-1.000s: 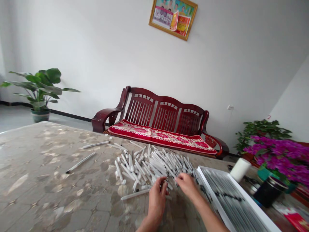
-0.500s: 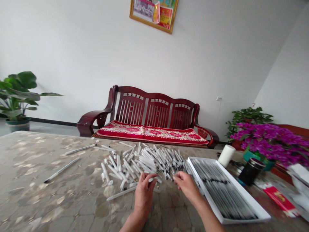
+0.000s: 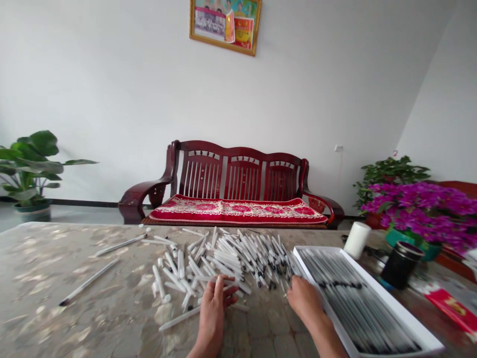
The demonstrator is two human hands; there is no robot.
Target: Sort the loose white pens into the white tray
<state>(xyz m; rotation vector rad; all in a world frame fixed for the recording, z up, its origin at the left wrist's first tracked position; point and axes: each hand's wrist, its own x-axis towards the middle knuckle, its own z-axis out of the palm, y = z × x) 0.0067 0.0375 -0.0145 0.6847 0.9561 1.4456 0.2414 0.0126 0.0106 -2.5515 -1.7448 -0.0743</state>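
Observation:
A heap of white pen barrels and caps (image 3: 223,256) lies spread on the patterned table (image 3: 74,303). My left hand (image 3: 214,301) rests on the near edge of the heap, fingers curled over a white pen piece. My right hand (image 3: 303,298) sits beside the left wall of a white tray (image 3: 391,306) filled with rows of pens, its fingers bent down at the table; what they hold is hidden.
Two long pens (image 3: 87,281) lie apart on the left. A white cylinder (image 3: 357,239), a black jar (image 3: 400,258) and a red packet (image 3: 450,306) stand right of the tray. Purple flowers (image 3: 421,209), a wooden bench (image 3: 231,191) and a potted plant (image 3: 28,171) lie beyond.
The camera has tilted and swung. My right hand moved right from the heap toward the tray's edge. My left hand stayed at the heap's near edge.

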